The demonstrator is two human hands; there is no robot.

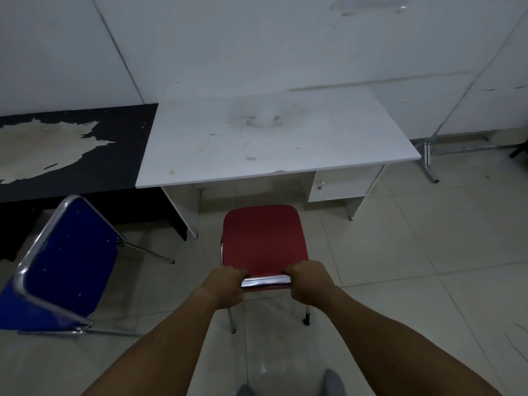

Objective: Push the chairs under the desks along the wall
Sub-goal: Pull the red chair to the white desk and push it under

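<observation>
A red chair (263,238) with chrome legs stands on the tiled floor in front of the white desk (271,138), its seat pointing at the desk's knee space. My left hand (225,285) and my right hand (310,282) both grip the chrome top bar of its backrest, one at each end. A blue chair (68,261) stands to the left, angled, in front of the black desk (71,155) with the peeled top. Both desks stand against the white wall.
The white desk has a side panel on the left and a small cupboard (337,185) on the right of its knee space. A metal frame leg (428,161) rests on the floor at the right. My feet show at the bottom edge.
</observation>
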